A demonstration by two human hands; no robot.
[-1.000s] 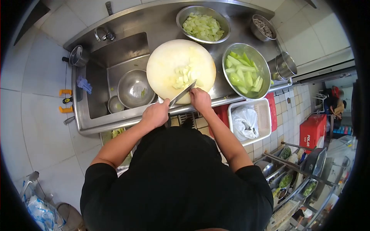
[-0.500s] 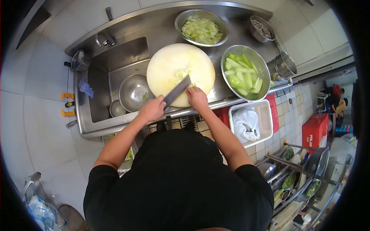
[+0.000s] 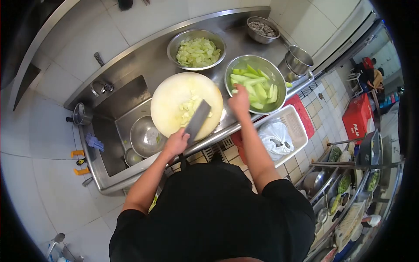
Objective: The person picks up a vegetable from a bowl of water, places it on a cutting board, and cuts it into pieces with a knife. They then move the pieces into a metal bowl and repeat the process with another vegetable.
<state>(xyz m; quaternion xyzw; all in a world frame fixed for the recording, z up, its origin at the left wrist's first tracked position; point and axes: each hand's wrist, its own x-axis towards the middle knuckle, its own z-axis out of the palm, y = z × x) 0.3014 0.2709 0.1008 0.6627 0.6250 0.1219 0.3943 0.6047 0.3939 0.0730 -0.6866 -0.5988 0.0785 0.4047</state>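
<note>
A cleaver [image 3: 198,120] is gripped in my left hand [image 3: 178,142], its blade slanting over the right part of a round white cutting board [image 3: 168,98]. Thin pale-green vegetable slices [image 3: 188,109] lie on the board beside the blade. My right hand [image 3: 239,102] is over the near left rim of a metal bowl [image 3: 279,72] holding long peeled green vegetable pieces [image 3: 259,89]. Its fingers point into the bowl, close to the pieces; their grip is hidden from above.
Behind the board stands a metal bowl [image 3: 171,46] of sliced vegetable. A smaller bowl [image 3: 262,37] with greyish bits and a metal pot [image 3: 299,59] are farther right. The sink [image 3: 109,144] at left holds an upturned-looking round basin [image 3: 146,135]. A white basket [image 3: 297,126] sits below the counter.
My right hand has left the board and moved right to the bowl of green pieces. The cleaver stays over the board in my left hand. The camera view has shifted and turned.
</note>
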